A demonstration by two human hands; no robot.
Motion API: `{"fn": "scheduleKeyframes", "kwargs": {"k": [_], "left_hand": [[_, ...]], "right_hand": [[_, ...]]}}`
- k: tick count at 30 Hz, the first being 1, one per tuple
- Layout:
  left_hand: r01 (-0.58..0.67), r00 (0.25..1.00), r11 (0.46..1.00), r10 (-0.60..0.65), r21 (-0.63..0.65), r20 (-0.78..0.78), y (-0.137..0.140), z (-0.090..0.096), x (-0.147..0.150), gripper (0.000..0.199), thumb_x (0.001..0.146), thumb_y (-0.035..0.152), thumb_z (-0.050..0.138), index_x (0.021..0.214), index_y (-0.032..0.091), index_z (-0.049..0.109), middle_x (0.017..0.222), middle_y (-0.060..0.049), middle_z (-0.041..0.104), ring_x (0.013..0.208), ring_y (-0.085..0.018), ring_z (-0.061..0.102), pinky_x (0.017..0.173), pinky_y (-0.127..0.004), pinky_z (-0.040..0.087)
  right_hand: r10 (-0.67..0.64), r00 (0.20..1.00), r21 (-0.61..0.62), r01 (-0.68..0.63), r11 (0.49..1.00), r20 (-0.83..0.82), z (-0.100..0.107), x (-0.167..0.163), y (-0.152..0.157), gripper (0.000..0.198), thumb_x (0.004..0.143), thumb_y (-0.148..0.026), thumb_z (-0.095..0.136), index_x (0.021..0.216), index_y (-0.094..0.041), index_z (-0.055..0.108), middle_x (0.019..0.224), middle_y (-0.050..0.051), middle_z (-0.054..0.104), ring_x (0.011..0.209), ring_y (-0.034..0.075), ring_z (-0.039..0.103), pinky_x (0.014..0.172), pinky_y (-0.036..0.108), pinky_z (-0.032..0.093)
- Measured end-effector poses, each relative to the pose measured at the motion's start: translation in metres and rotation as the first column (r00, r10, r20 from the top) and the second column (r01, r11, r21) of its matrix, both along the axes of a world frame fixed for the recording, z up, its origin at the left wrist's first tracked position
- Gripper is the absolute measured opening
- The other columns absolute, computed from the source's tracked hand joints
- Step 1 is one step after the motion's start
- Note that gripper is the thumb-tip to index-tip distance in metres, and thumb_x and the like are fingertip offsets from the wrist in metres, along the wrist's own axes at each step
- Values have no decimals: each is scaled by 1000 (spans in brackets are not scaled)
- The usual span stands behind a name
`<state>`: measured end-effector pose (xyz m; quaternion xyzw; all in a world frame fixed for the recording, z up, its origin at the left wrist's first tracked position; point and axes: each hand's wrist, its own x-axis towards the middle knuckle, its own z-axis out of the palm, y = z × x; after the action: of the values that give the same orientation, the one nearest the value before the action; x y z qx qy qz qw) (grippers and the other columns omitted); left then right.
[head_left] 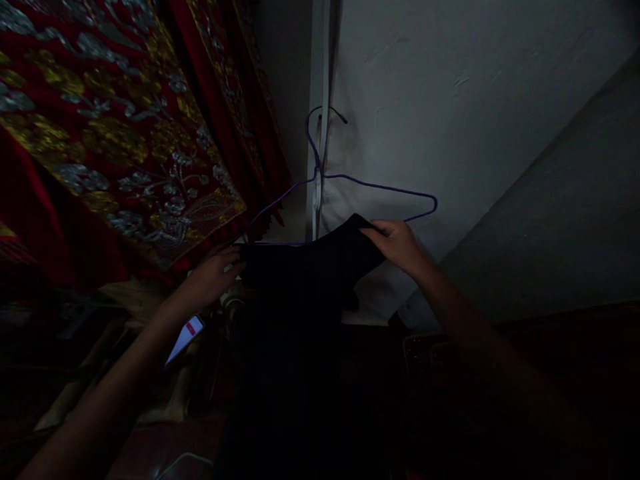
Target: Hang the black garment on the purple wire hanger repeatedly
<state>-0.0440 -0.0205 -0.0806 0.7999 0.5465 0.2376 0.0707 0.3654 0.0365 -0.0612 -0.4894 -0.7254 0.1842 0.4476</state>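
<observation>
A black garment [300, 287] hangs down between my two hands; it is too dark to tell its exact kind. My left hand [217, 273] is closed on its upper left edge. With thumb and fingers, my right hand [393, 241] pinches its upper right edge. Behind the cloth is a purple wire hanger [380, 186], its hook by a pale vertical strip on the wall. The hanger's left corner is close to my left hand, and part of its lower bar is hidden by the garment. Its right end sticks out above my right hand.
Red cloth [125, 133] with gold and silver decoration hangs at the left. A grey wall [425, 120] rises behind the hanger. Below my left arm lies a phone [184, 339] with a lit screen. The lower part of the view is very dark.
</observation>
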Motion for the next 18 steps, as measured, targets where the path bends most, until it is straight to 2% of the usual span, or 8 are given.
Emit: {"fn": "scheduleKeyframes", "kwargs": {"k": [5,7,9,11,14,16,18], "left_hand": [[-38,997,994,31,104,69,-5,29,25,32,94,43,46,92,19,69,139,-14,62,135,-33,53,117,-54,39],[5,993,987,-24,163,115,-9,41,41,28,95,39,46,90,19,66,144,-15,58,137,-32,51,116,-52,40],[75,981,972,-112,225,157,-10,54,58,24,96,35,47,91,19,64,144,-13,57,134,-30,54,113,-48,43],[86,969,947,-152,310,195,-8,65,72,18,95,30,49,96,19,63,133,-12,62,126,-27,59,109,-45,46],[3,957,914,-120,405,263,2,73,83,20,94,22,49,109,20,61,111,-8,68,110,-23,64,102,-40,49],[-26,952,904,-107,427,286,7,74,82,29,93,19,47,120,20,58,107,-6,69,107,-22,65,100,-38,50],[-29,955,903,-102,428,279,9,74,79,32,94,19,46,124,20,57,107,-5,69,106,-21,65,98,-36,50]], "right_hand": [[-63,996,22,62,998,57,17,17,-17,40,84,-46,63,56,-19,57,52,-3,44,52,12,42,50,26,28],[-69,996,-1,69,998,61,18,15,-25,42,83,-48,63,55,-19,55,51,-3,42,50,11,40,48,26,27],[-37,999,-39,38,999,31,14,5,-36,41,85,-50,62,58,-19,58,52,-3,46,50,12,44,48,26,29],[28,1000,-40,-29,999,-5,6,-6,-47,36,88,-48,59,68,-18,65,59,0,58,55,15,54,51,26,37],[62,998,73,-60,996,-30,-2,-13,-57,28,93,-40,54,92,-19,73,85,5,74,79,22,69,70,32,52],[-45,996,213,59,975,-71,-1,-5,-55,29,94,-36,54,109,-20,72,104,9,75,97,25,71,85,37,55],[-201,968,318,240,917,-153,7,11,-47,35,93,-35,54,122,-20,67,117,11,73,104,26,69,91,40,55]]}}
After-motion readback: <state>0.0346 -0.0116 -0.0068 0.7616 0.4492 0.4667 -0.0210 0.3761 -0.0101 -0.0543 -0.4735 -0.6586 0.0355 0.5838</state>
